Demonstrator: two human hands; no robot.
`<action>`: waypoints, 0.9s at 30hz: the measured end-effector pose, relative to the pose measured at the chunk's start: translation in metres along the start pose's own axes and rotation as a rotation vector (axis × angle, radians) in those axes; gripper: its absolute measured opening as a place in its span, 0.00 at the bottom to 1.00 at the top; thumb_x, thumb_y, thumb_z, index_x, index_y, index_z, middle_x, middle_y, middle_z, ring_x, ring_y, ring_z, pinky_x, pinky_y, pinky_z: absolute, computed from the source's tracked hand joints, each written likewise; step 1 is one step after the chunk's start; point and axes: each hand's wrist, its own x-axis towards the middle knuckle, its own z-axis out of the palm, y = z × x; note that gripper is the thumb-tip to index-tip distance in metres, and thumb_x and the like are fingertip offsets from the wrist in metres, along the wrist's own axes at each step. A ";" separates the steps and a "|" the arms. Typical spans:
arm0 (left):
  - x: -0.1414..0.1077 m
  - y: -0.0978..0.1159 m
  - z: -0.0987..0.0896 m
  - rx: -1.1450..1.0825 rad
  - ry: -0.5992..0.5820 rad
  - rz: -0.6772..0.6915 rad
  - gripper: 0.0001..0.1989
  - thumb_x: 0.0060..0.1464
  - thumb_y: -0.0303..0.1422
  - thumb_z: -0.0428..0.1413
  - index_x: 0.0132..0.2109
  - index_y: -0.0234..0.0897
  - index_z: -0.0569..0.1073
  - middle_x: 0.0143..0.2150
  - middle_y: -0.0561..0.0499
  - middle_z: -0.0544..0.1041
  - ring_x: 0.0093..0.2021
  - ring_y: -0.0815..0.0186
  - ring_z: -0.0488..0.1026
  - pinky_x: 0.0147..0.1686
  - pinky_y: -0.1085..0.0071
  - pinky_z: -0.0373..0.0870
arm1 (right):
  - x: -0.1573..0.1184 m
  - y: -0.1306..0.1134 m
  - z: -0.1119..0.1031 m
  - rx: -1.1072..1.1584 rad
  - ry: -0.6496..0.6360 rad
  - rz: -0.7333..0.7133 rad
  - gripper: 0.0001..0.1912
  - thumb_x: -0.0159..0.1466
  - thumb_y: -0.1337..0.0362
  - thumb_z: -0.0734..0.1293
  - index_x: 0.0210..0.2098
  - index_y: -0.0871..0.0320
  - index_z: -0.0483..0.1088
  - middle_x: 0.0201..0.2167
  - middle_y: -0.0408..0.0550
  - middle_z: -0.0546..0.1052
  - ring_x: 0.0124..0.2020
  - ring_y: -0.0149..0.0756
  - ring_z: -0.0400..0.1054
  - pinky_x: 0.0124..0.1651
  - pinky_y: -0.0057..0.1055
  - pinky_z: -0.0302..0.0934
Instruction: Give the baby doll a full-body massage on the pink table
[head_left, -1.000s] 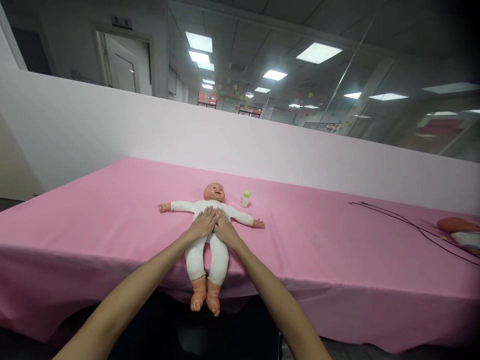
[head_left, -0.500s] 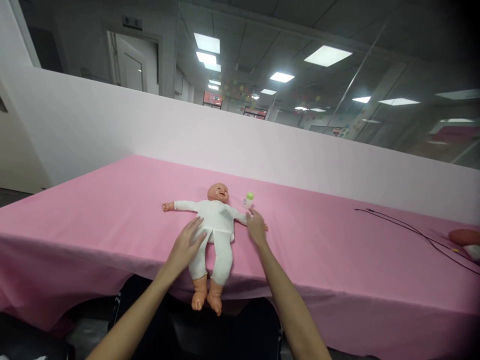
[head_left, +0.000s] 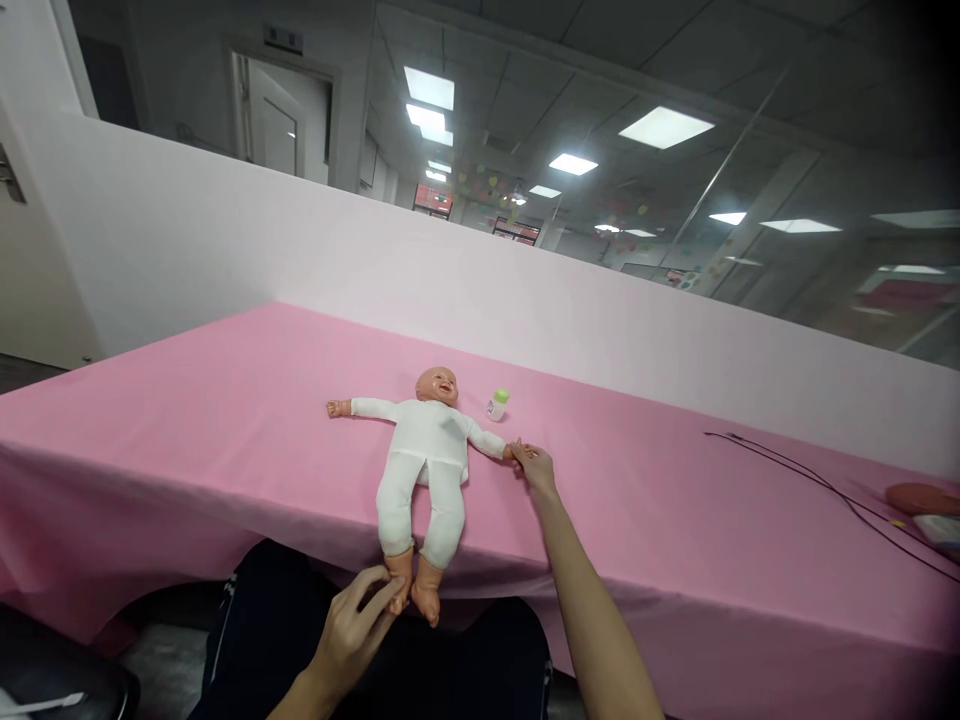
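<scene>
A baby doll [head_left: 429, 435] in a white top and trousers lies on its back, arms spread, its feet hanging past the front edge of the pink-covered table [head_left: 637, 500]. My left hand [head_left: 360, 620] is curled at the doll's foot on the left, fingers and thumb closed about it. With fingers pinched together, my right hand [head_left: 536, 468] grips the doll's hand on the right side. A small clear bottle with a green lid [head_left: 498, 405] stands above that arm, apart from my hand.
Dark cables [head_left: 795, 465] run across the table's right side to a brownish-orange and white object [head_left: 922, 500] at the edge. Behind the table rises a white partition [head_left: 525, 300] with glass above. A black seat [head_left: 60, 650] is at the lower left.
My left hand has gone down from the doll's waist to its foot. My right hand has slid from the doll's forearm outward to its hand. The doll stays in place.
</scene>
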 end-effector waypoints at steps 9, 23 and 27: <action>0.083 0.007 -0.038 -0.205 0.070 -0.156 0.14 0.66 0.29 0.57 0.53 0.47 0.83 0.46 0.48 0.81 0.44 0.59 0.81 0.43 0.66 0.82 | -0.005 -0.056 0.038 0.455 0.102 -0.034 0.17 0.54 0.52 0.79 0.29 0.57 0.73 0.26 0.45 0.76 0.26 0.32 0.68 0.31 0.31 0.68; 0.224 -0.039 -0.008 -0.479 -0.008 -0.529 0.17 0.54 0.45 0.65 0.28 0.35 0.77 0.28 0.52 0.74 0.31 0.64 0.69 0.33 0.69 0.64 | -0.042 -0.095 0.092 -0.159 -0.466 -0.430 0.17 0.58 0.50 0.75 0.28 0.58 0.76 0.27 0.46 0.79 0.29 0.35 0.69 0.34 0.30 0.63; 0.161 -0.010 -0.046 -0.328 0.026 -0.511 0.12 0.57 0.44 0.65 0.42 0.41 0.85 0.31 0.52 0.74 0.34 0.61 0.72 0.34 0.69 0.68 | 0.002 -0.090 0.061 0.056 -0.149 -0.199 0.17 0.58 0.51 0.75 0.28 0.59 0.74 0.23 0.45 0.76 0.24 0.32 0.66 0.29 0.30 0.64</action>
